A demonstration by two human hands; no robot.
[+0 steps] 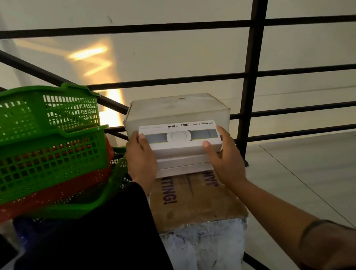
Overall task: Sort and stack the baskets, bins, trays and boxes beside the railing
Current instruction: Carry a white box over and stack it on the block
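A: Holding a small white product box (180, 137) by its two short ends, the person has one hand on each side. The left hand (141, 158) clasps the left end, thumb lying on the top face and the other fingers hidden behind. The right hand (224, 158) clasps the right end, thumb on the near top corner, fingers curled round the side.

B: Which way does the box lie?

A: Its long axis runs left to right, straight across between the two hands, so both are equally near. It sits on top of two or three similar flat white boxes (183, 166), touching them or just above; I cannot tell which.

B: What does the box look like?

A: White card, printed with a grey strap and a round tracker, with handwritten codes along the far edge, upside down from here.

B: And around it?

A: Directly behind stands a larger plain white box (176, 109) against the black railing (252, 76). The small stack rests on a brown cardboard box (193, 201) with purple lettering. To the left, well apart, green mesh baskets (38, 132) are nested with a red basket (47, 196).

B: What does the next move turn on?

A: Probably squaring the edges with the boxes beneath.
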